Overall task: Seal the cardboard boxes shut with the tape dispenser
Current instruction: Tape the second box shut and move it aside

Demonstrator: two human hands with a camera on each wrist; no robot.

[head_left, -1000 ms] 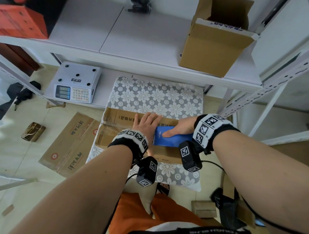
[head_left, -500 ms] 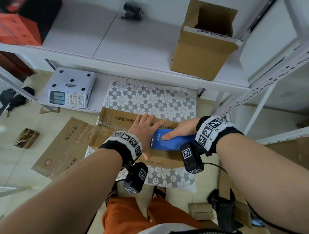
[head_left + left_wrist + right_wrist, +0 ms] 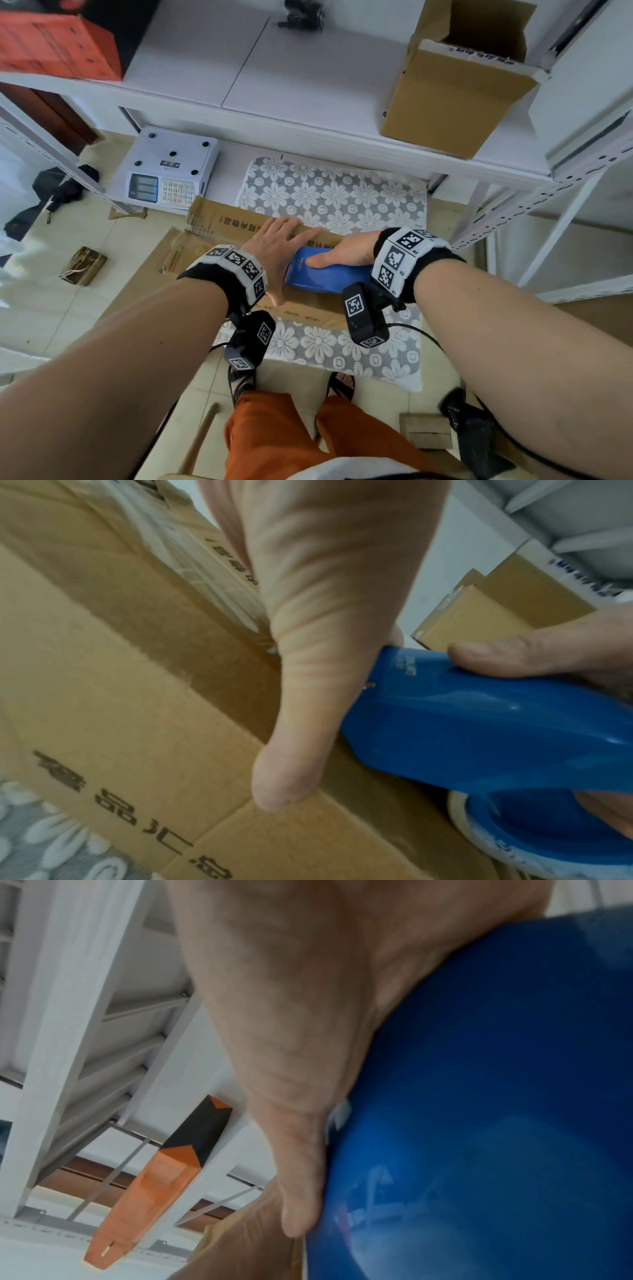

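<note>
Your right hand is wrapped around the blue tape dispenser, thumb lying along its top and fingers curled around the far side. The dispenser's nose rests on the lid of the cardboard box in front of you. Your left hand lies flat and open on the same lid, fingers straight. In the left wrist view its thumb presses down just beside the dispenser's front edge.

The dispenser is hard, smooth plastic and probably light; its glossy shell could slip, so a full grip around the body looks the safest hold. The box is stiff corrugated card, but its flaps will likely give under pressure, so a flat palm next to the seam should steady them. Old clear tape shows on the lid, wrinkled and shiny.

The box sits on a flower-patterned mat on the low worktop. A weighing scale stands to the left. Above, on the white shelf, an open cardboard box waits, well apart from your hands.
</note>
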